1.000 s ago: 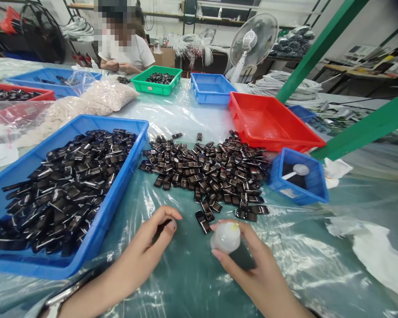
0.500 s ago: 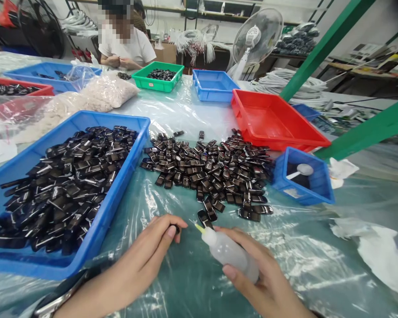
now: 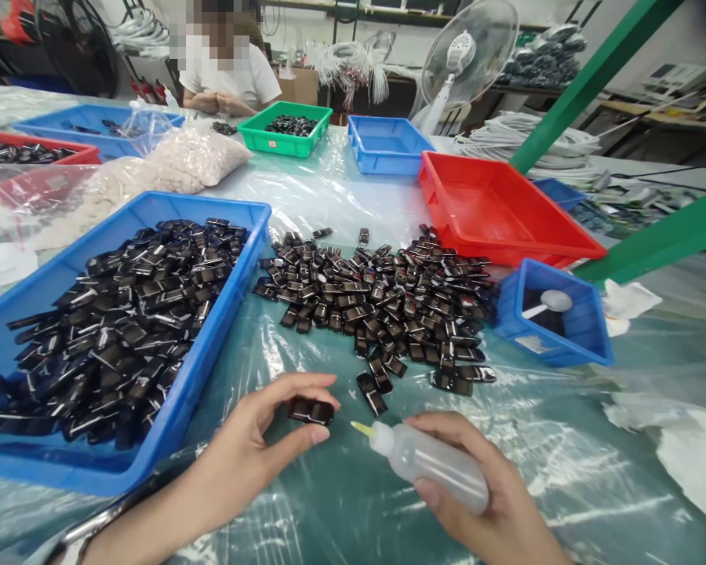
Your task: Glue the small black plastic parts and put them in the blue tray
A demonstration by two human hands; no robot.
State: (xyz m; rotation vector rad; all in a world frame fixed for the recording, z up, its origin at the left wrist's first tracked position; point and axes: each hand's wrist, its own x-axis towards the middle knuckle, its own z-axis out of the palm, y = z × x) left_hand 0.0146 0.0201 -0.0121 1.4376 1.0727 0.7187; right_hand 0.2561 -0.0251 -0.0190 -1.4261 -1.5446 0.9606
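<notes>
Between the thumb and fingers of my left hand (image 3: 259, 439) is a small glossy dark plastic piece (image 3: 311, 411), shaped like a toy car body. My right hand (image 3: 476, 479) grips a translucent squeeze bottle (image 3: 438, 467), lying tilted with its thin yellow-based needle tip pointing left at the piece. A small gap seems to separate tip and piece. Beyond my hands spreads a loose pile of similar dark pieces (image 3: 382, 298). To the left, a large blue tray (image 3: 212, 377) holds many more of them.
On the right stand a small blue bin (image 3: 556, 345) with a white spoon (image 3: 547, 302) in it and a red tray (image 3: 506, 212). A green post (image 3: 653, 235) slants nearby. Farther back are a green tray (image 3: 282, 141), another blue tray (image 3: 382, 149) and a seated person (image 3: 229, 78).
My left hand has turned and opened its grasp so more of the dark piece shows. The bottle has shifted slightly right and lies flatter. The view has shifted slightly.
</notes>
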